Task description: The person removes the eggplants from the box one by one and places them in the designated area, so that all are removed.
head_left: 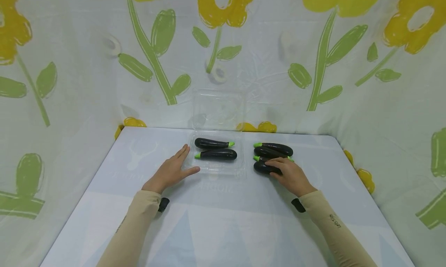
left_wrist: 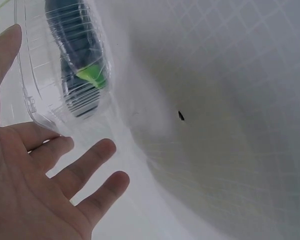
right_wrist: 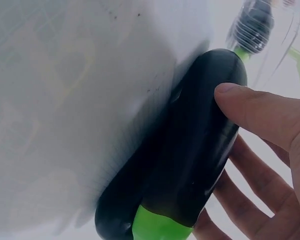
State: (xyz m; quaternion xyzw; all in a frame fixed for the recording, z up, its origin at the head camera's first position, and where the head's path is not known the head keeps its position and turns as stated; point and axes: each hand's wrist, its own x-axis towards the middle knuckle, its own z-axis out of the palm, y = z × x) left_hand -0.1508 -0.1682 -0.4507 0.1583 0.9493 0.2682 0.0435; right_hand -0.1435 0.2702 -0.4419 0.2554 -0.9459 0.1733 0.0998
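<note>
Two eggplants (head_left: 218,154) are already laid in the clear box (head_left: 223,165), mid-frame; four outer eggplants (head_left: 271,151) are left centre-right, the lowest gripped by the right hand (head_left: 287,174); the left hand (head_left: 173,170) is spread wide.

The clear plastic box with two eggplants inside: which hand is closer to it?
The left hand. It is right at the left edge of the clear box; the right hand is off beyond the box's right side, gripping an eggplant.
</note>
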